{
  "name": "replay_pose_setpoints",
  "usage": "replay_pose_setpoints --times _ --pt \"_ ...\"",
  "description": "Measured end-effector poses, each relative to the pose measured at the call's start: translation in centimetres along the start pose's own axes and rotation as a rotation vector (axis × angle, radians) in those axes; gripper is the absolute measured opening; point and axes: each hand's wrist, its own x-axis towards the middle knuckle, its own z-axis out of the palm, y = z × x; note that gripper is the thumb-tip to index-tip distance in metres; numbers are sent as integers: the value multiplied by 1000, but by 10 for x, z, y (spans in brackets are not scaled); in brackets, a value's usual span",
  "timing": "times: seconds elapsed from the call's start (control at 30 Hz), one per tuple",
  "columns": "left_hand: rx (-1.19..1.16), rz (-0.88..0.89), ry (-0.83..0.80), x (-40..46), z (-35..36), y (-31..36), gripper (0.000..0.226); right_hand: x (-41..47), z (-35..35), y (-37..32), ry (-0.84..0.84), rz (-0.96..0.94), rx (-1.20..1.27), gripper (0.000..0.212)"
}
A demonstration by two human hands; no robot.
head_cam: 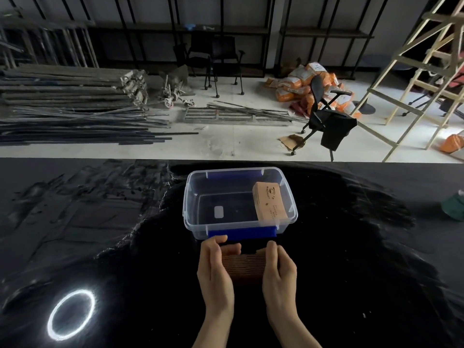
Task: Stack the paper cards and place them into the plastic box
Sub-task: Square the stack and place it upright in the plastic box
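A clear plastic box [187,197] with blue latches stands on the black table ahead of me. Inside it, at the right side, lies a stack of brown paper cards [269,200] with printing on top. Just in front of the box's near blue latch, a second stack of brown cards [244,266] stands on edge between my hands. My left hand [216,268] presses its left end and my right hand [279,268] presses its right end. The stack's lower part is dark and hard to make out.
A bright ring of light [71,314] reflects on the glossy black table [100,222] at the lower left. A green object [454,206] sits at the table's right edge. Beyond the table are metal bars, office chairs, orange sacks and a wooden frame.
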Motion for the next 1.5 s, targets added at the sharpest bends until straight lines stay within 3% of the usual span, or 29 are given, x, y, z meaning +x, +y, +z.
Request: replay_pose_setpoints --times 0.17,0.53,0.73,1.0,1.07,1.17,1.23,1.3,1.4,1.5 --pt "134 140 8 7 -4 -6 28 3 7 5 12 -69 -84 39" --pt "164 75 44 8 -1 -2 30 4 12 11 62 -60 -114 33" --pt "122 -6 153 9 8 7 31 4 21 -3 189 -15 -10 56" --pt "92 -24 206 9 13 19 31 3 21 -21 248 -64 -8 64" --pt "117 6 107 5 8 21 29 7 17 -28 260 -70 -26 62" --pt "195 154 -306 7 -12 31 20 24 4 -46 225 -207 -133 61" --pt "301 264 -622 15 -25 46 31 35 -6 -63 184 -399 -321 60" --pt "520 353 -836 22 -27 65 52 43 -11 -80 189 -548 -484 54" --pt "784 480 -820 28 -15 85 64 44 -10 -107 172 -652 -564 49" --pt "766 487 -774 31 -11 92 53 46 -9 -124 139 -686 -577 44"
